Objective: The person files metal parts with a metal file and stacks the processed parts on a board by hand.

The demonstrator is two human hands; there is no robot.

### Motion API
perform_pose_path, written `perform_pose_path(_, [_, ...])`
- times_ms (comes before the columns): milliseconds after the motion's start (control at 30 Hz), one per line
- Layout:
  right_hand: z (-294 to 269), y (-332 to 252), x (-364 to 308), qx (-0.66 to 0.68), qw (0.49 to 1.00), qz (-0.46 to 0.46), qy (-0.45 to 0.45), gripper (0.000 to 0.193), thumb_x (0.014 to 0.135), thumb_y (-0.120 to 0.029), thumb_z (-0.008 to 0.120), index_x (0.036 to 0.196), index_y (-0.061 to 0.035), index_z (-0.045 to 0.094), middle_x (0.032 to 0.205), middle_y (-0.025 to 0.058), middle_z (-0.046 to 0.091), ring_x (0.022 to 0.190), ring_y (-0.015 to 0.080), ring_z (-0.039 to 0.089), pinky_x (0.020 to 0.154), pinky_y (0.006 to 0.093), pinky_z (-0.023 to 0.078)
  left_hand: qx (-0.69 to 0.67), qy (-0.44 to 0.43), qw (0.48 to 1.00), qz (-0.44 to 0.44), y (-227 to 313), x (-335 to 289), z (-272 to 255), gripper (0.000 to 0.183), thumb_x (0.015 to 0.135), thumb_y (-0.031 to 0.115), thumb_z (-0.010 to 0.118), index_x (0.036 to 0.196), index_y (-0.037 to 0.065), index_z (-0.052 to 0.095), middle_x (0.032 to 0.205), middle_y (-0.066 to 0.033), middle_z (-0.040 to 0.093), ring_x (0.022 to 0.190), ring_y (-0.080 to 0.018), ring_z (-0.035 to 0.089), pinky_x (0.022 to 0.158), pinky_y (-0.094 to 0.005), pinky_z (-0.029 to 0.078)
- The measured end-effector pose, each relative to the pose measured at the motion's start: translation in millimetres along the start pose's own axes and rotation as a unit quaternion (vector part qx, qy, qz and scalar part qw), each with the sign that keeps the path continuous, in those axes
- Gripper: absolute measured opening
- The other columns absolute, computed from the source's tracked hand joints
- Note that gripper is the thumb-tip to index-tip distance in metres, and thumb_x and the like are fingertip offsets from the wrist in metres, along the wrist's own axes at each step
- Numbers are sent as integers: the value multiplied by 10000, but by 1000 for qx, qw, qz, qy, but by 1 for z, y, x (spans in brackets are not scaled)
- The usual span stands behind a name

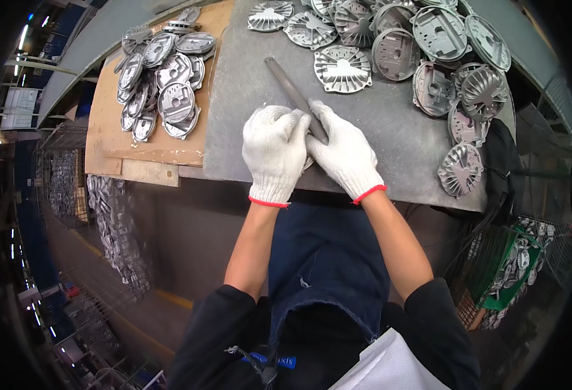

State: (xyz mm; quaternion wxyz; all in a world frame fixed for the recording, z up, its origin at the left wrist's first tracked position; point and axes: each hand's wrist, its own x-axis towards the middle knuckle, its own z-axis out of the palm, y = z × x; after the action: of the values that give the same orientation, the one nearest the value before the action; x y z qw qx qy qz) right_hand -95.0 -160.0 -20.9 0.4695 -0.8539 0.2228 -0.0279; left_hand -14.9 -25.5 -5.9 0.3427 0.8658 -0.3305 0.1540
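Both my hands wear white knit gloves with red cuffs and meet near the front edge of a grey metal-topped table (240,130). My right hand (345,153) is closed around the lower part of a long, flat, dark-grey file (289,89), which slants up and left across the table. Against it, my left hand (275,148) is closed, its fingers curled beside the file. A sliver of pale metal shows low between the gloves; most of it is hidden, so its shape cannot be told. Nearest beyond the hands lies a round, finned silver casting (342,69).
Round metal castings (396,54) crowd the table's far right, with one finned casting (460,170) near the right edge. More castings (176,102) are piled on brown cardboard (114,146) at left. A green-lined wire basket (503,266) of parts stands low right; a black cloth (500,162) hangs beside the table.
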Motion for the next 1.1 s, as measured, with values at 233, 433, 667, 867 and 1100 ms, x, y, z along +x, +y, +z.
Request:
perform_pose_path(233, [-2, -5, -1, 16, 999, 29, -9, 742, 1028, -499, 716, 1676, -179, 546, 1384, 211, 777, 1268, 449, 740, 1053, 512, 594, -28, -11, 999, -20, -4, 5, 5, 145, 910, 119, 893, 1012, 16, 885, 996, -136, 819, 923, -287, 803, 846, -374, 624])
perform_pose_path(433, [-4, -1, -11, 79, 993, 79, -24, 746, 1014, -342, 796, 1671, -87, 551, 1574, 179, 694, 1396, 335, 717, 1153, 404, 552, -69, -85, 991, -72, -16, 2, -1, 212, 931, 154, 894, 1119, 56, 902, 1077, -137, 827, 1057, -241, 788, 929, -360, 629])
perform_pose_path(667, [-4, 6, -14, 116, 990, -59, 47, 698, 1053, -342, 778, 1689, -195, 533, 1534, 166, 716, 1357, 410, 712, 1101, 464, 582, -23, -62, 997, -26, -24, -6, 8, 234, 907, 202, 900, 1110, 85, 909, 1082, -83, 836, 1104, -268, 755, 965, -384, 611])
perform_pose_path(867, [-38, -13, -49, 61, 987, -130, 69, 599, 1101, -276, 747, 1665, -195, 565, 1328, 204, 790, 1101, 456, 793, 926, 462, 630, -34, -26, 999, -1, -28, -8, 11, 209, 894, 214, 899, 1064, 94, 910, 1065, -67, 837, 1096, -280, 752, 959, -394, 607])
perform_pose_path(1100, [-42, -5, -67, -50, 985, -163, 24, 580, 1128, -307, 706, 1686, -270, 550, 1196, 225, 814, 1038, 469, 793, 882, 464, 625, -34, -32, 999, 6, -29, -11, 11, 206, 901, 245, 869, 1055, 113, 902, 1080, -65, 833, 1119, -297, 748, 991, -413, 597])
